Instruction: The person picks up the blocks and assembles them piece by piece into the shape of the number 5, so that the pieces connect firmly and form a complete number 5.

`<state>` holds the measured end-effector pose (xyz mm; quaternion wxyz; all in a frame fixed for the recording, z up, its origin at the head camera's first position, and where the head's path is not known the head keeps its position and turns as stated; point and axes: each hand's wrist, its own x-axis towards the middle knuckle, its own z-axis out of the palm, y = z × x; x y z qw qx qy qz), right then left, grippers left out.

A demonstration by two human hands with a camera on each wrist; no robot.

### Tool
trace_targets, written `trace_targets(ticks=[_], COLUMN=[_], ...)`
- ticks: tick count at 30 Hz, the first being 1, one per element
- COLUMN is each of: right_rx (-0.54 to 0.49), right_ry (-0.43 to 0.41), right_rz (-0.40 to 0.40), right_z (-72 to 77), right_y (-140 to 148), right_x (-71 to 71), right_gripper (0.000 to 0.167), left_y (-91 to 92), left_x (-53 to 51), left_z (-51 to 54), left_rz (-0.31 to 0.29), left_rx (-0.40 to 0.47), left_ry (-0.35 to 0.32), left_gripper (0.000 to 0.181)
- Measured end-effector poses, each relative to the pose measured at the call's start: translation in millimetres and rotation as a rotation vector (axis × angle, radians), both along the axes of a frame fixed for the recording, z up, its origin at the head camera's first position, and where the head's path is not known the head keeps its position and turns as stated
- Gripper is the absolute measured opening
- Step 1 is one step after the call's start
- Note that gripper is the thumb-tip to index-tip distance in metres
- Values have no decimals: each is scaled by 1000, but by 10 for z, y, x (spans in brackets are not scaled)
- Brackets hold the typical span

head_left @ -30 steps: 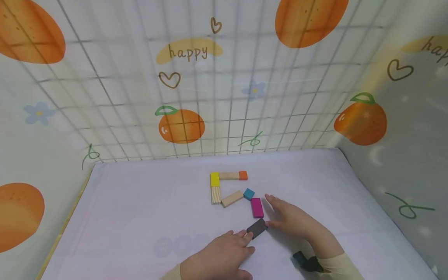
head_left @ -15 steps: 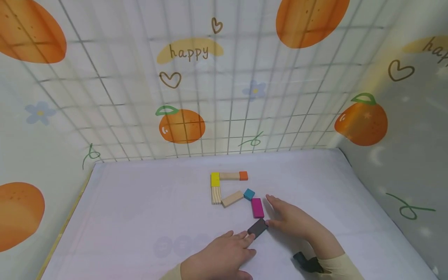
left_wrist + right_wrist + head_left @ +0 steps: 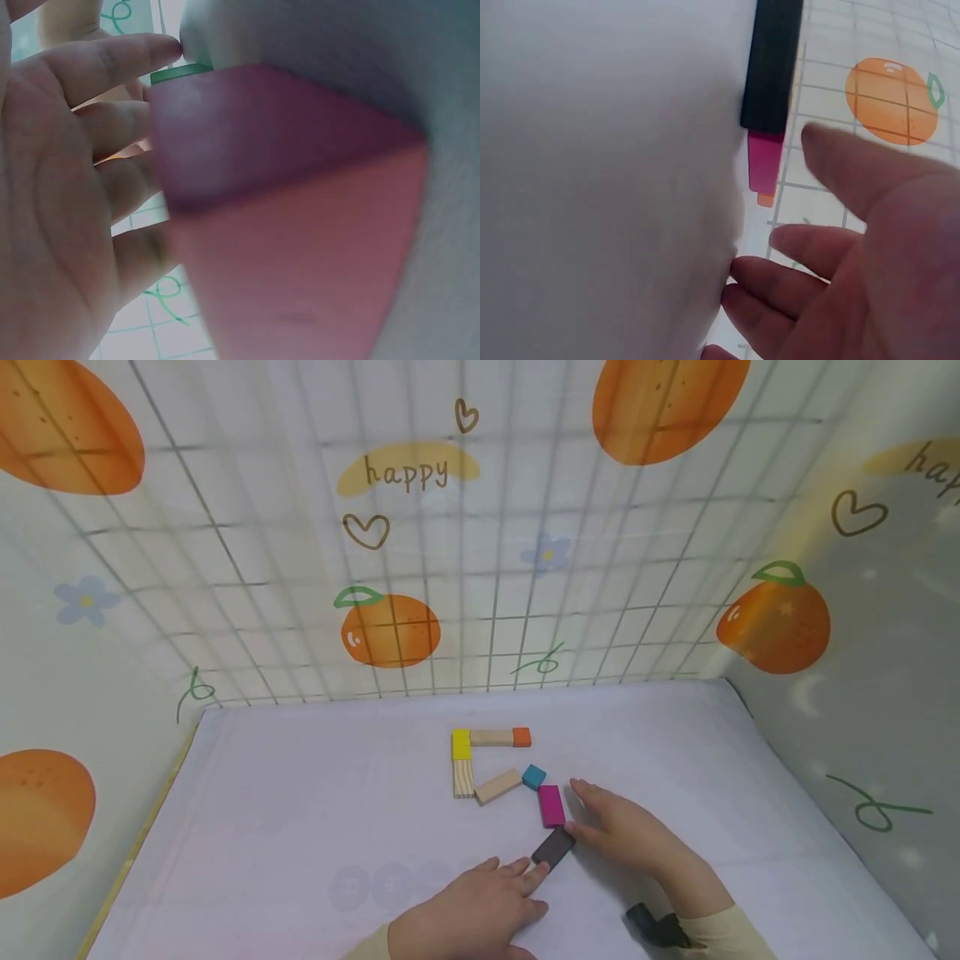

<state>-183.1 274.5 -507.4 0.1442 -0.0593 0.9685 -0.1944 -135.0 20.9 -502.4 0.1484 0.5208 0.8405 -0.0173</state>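
Note:
A black block (image 3: 552, 849) lies slanted on the white table. My left hand (image 3: 472, 910) touches its near left end with extended fingertips. The thumb of my right hand (image 3: 622, 831) is at its far right end, with the other fingers stretched forward past a magenta block (image 3: 551, 807). In the right wrist view, the black block (image 3: 772, 67) lines up before the magenta block (image 3: 765, 161), and the thumb appears beside it. A reddish block (image 3: 300, 247) with a purple-looking top looms close to the left wrist camera, and a small green piece (image 3: 180, 73) shows behind it near a fingertip.
Beyond the magenta block, a bent line continues: a blue cube (image 3: 534, 777), a plain wooden block (image 3: 498, 786), a striped wooden block (image 3: 463, 778), a yellow block (image 3: 461, 744), another wooden block (image 3: 491, 737) and an orange cube (image 3: 522, 737). A printed curtain (image 3: 480, 568) stands behind the table.
The black block has shifted slightly right and away from me, toward the magenta block. My left fingers have moved a little with it, and my right thumb has shifted slightly forward.

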Motion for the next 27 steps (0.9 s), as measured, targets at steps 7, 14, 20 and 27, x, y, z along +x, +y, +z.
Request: trace_targets(ticks=[7,14,20,27], right_rx=[22,-11,-16,-9], right_ry=[-3,-9,-31,-48], right_rz=[8,33,26,31], right_z=[9,23,38,18], right_y=[-5,5,13,30], right_x=[-1,16,21,17], right_gripper=[52,46,48,53], left_y=[19,12,0,-238], left_x=[-9,0,-9,-166], left_z=[-27,-55,-29,259], left_rz=[22,18,53,325], left_rx=[-16,-4,4,84], left_ry=[-43,-19,-25,51], left_gripper=[57,58,63,48])
